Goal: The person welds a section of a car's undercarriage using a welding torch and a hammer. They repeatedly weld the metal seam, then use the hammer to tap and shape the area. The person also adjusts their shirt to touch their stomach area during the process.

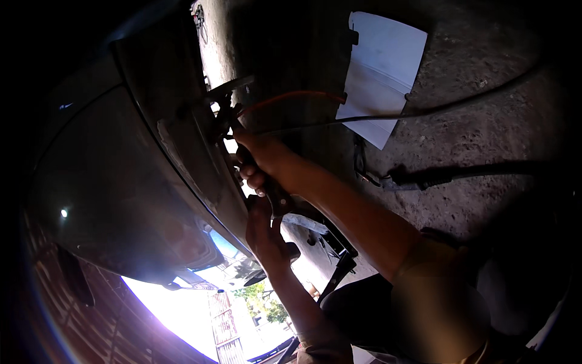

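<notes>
My right hand [264, 159] is closed around the dark handle of a tool [279, 200], held against the edge of a dark vehicle panel [209, 176]. The tool's working end is lost in shadow among dark metal parts [225, 112]. Just below, my left hand [265, 235] is raised beside the handle's lower end, its fingers partly curled in shade. Whatever it grips is hidden. By its wrist shows a dark rounded thing [293, 251]. From the metal parts an orange cable [291, 95] leads off to the right.
On the rough floor lies a bent white sheet [383, 73]. A dark cable [448, 110] crosses over it, and a thicker black cable or hose [467, 172] lies nearer me. A dark metal frame [341, 258] stands beside my forearms. Bright daylight enters at the lower left.
</notes>
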`<state>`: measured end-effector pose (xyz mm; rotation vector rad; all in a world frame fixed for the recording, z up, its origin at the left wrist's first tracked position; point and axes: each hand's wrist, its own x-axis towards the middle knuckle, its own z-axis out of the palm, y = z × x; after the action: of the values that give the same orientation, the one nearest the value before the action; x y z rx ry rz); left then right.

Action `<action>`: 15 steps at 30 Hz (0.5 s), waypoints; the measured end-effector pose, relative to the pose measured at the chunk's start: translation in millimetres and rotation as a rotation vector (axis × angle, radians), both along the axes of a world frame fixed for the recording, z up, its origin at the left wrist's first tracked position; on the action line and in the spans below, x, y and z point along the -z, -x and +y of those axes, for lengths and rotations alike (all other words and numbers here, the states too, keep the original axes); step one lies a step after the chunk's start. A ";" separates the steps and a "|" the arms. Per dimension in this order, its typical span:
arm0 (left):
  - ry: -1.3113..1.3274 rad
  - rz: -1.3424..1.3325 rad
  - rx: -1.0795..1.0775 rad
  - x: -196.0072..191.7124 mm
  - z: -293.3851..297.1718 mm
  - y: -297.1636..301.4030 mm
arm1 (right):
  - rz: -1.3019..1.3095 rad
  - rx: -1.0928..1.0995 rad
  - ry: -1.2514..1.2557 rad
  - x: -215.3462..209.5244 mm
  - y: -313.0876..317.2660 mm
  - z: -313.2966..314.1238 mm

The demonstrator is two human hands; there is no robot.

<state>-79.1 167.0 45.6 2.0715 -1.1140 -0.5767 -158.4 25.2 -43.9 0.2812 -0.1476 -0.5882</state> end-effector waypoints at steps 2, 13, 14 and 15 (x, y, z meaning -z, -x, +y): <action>-0.031 -0.015 -0.011 -3.0 1.3 -3.5 | 0.003 0.004 -0.015 -0.4 1.5 -0.9; 0.035 0.062 -0.066 -5.3 4.4 14.0 | -0.013 0.016 0.079 -1.7 12.3 4.4; 0.006 0.071 -0.006 -3.0 3.4 7.5 | 0.171 -0.021 0.180 0.0 18.7 4.5; 0.018 0.105 -0.004 -0.4 -0.9 9.9 | 0.222 0.011 0.224 2.4 19.9 6.5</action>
<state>-88.9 166.1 46.0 2.0037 -1.0505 -0.6632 -178.3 31.7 -46.3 -0.0030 -0.0001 -0.6036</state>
